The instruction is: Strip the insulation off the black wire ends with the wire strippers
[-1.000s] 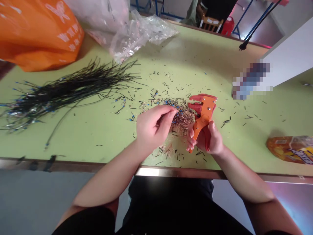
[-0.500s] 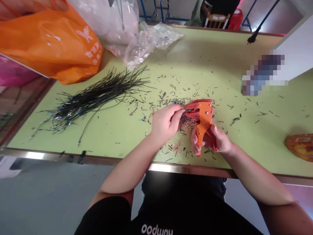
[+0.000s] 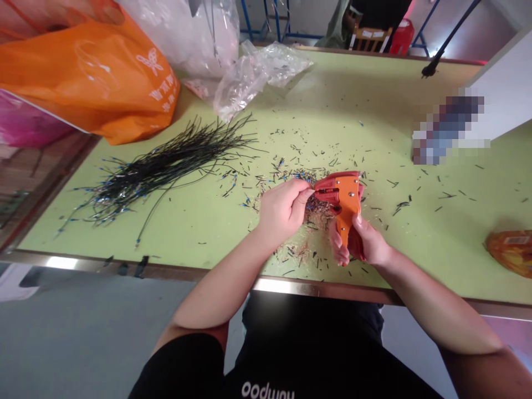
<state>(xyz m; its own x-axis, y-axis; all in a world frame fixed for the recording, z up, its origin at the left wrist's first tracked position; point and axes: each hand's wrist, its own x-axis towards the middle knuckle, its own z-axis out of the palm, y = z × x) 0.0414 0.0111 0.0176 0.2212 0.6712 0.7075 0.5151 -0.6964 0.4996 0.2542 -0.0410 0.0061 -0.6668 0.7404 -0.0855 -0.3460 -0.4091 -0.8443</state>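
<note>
My right hand [image 3: 361, 241] is wrapped round the handles of a red and orange hand tool [image 3: 347, 200], whose jaws point left. My left hand [image 3: 284, 209] is closed in a pinch at the tool's jaws. What its fingertips hold is too small to make out. Under and around the tool lie cut black wire bits and copper strands [image 3: 297, 249]. Left of my left hand a bundle of black wires [image 3: 166, 158] with blue ends lies on the green table [image 3: 224, 221].
An orange bag [image 3: 91, 72] stands at the back left beside clear plastic bags [image 3: 266, 69]. A white panel [image 3: 505, 83] and a black plug [image 3: 430, 67] are at the back right. An orange packet [image 3: 511, 252] lies at the right edge.
The tool's handles have come closer together as my right hand squeezed them. My left hand stays at the jaws. The whole view has shifted slightly.
</note>
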